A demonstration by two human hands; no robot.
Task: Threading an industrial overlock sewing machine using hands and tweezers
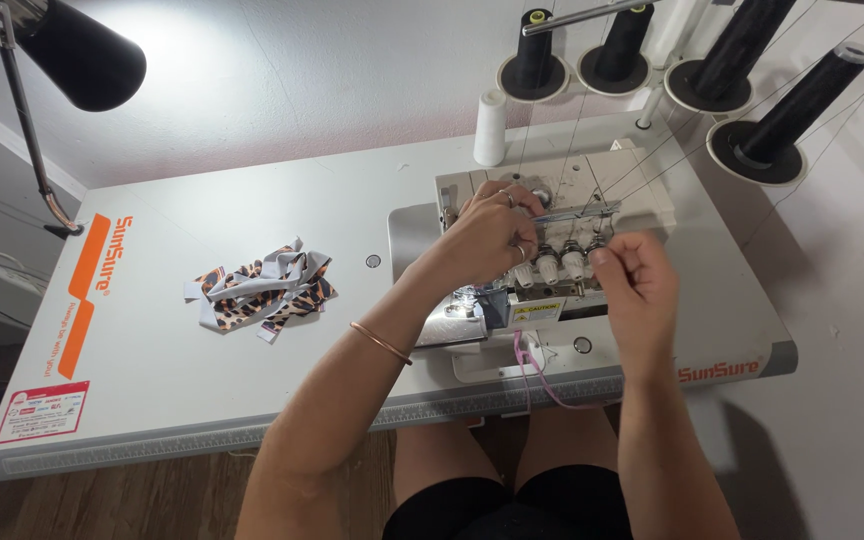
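1. A white sewing table [252, 200] fills most of the view, with a black lamp [82, 55] over its far left corner.
2. A pale overlock machine [552, 240] stands on the right half of the table, its row of white tension dials [560, 265] facing near.
3. Four black thread cones [772, 125] and one white cone [490, 128] stand on the far right behind the machine; thin threads run down from them to the machine top.
4. The left hand [487, 235] lies on the machine top just left of the dials, fingers curled loosely onto the casing; whether it grips a thread cannot be told.
5. The right hand [637, 280] hovers just right of the dials, thumb and fingers [607, 258] pinched together, seemingly on a thread too fine to make out.
6. A heap of grey and leopard-print fabric strips [262, 288] lies well apart to the left.
7. A pink cord [537, 375] hangs over the near table edge.
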